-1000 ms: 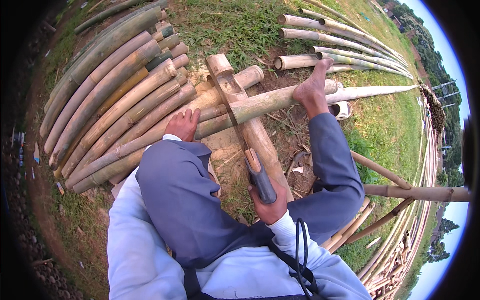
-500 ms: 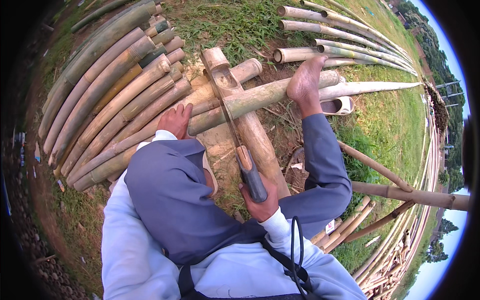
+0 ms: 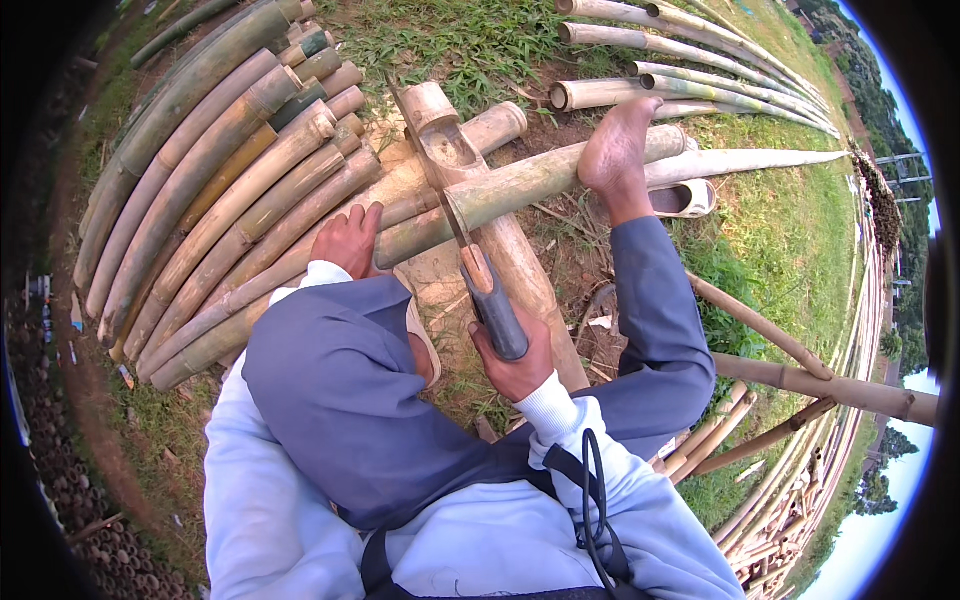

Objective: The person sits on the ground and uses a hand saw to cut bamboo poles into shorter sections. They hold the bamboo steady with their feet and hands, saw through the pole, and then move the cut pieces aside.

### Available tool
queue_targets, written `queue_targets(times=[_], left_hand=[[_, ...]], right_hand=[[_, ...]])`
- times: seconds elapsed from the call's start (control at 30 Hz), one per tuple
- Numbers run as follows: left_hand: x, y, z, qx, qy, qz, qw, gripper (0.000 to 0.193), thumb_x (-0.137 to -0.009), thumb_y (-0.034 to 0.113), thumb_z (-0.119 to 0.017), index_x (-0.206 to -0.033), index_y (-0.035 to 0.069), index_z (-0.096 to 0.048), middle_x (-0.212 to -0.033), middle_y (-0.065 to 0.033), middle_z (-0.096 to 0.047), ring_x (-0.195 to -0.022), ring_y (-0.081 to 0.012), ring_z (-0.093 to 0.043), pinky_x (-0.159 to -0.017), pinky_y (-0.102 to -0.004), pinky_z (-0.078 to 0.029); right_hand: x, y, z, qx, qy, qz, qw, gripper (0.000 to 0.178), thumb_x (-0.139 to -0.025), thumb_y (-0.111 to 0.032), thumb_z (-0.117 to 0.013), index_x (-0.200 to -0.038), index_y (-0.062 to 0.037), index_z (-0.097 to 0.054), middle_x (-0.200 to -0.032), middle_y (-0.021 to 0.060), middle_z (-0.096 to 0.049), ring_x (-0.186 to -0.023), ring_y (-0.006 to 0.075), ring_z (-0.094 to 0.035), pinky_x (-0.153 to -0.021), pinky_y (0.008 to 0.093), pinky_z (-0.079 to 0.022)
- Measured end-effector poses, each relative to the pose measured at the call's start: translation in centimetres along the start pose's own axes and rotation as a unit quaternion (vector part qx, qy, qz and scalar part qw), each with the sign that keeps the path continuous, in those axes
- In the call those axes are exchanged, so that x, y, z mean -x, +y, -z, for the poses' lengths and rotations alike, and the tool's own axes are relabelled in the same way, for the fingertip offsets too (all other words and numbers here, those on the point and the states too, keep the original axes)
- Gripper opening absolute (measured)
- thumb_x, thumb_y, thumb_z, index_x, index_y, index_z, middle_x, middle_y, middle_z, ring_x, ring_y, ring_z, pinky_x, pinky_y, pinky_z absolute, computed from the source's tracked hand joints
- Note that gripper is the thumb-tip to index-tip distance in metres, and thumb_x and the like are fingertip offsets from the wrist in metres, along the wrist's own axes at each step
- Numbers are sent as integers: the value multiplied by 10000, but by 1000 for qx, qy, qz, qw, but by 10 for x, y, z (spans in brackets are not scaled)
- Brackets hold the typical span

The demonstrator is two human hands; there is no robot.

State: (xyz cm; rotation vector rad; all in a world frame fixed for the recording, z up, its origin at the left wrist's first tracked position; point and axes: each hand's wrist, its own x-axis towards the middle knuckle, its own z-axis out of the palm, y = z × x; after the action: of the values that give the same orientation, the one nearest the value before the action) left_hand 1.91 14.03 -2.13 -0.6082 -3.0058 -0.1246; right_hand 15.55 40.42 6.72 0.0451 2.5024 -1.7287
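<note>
My right hand (image 3: 520, 362) is closed round the dark grip of a handsaw (image 3: 488, 300). The saw's long blade (image 3: 420, 150) crosses a greenish bamboo pole (image 3: 530, 187) near its left end. My left hand (image 3: 345, 243) is at that left end, its fingers bent over the bamboo; part of the grip is hidden. My bare foot (image 3: 615, 160) presses on the pole farther right. Beneath the pole lies a thick bamboo log (image 3: 515, 265) with a notch cut in its far end.
Cut bamboo lengths (image 3: 225, 170) lie stacked at the left. Long poles (image 3: 690, 45) spread across the grass at far right. A sandal (image 3: 685, 199) sits beyond my foot. A bamboo frame (image 3: 830, 387) stands at right. Pale sawdust (image 3: 430, 285) covers the ground under the cut.
My right hand and the saw have moved forward, away from my body, with the blade still across the pole. My left hand and foot keep their places on the pole.
</note>
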Motion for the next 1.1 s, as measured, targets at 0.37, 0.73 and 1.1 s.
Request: queue_targets(times=[0.37,0.73,1.1], left_hand=[[-2,3,-2,2,-24,4,1000,1023,-517,476,-937,-1345,81,-484,-1039,-108,-564,-910,-306,-662,-816,-411,-563],[4,-4,0,15,-58,28,998,1102,-509,555,-929,-1387,63,-479,-1102,-131,-574,-947,-345,-673,-851,-445,-560],[8,1,5,57,-94,39,993,1031,-614,559,-890,-1416,106,-427,-1091,-118,-555,-1013,-315,-654,-836,-422,-566]], right_hand=[[2,8,-2,24,10,7,1000,221,-873,-44,-732,-1072,25,-664,-812,119,-665,-711,217,-635,-677,326,-509],[107,-22,50,94,-28,-12,995,405,-855,2,-715,-1258,-10,-676,-909,125,-731,-781,243,-755,-730,327,-567],[-44,4,-8,19,-17,47,999,268,-895,-33,-708,-1149,42,-671,-896,97,-701,-832,113,-640,-776,282,-515]])
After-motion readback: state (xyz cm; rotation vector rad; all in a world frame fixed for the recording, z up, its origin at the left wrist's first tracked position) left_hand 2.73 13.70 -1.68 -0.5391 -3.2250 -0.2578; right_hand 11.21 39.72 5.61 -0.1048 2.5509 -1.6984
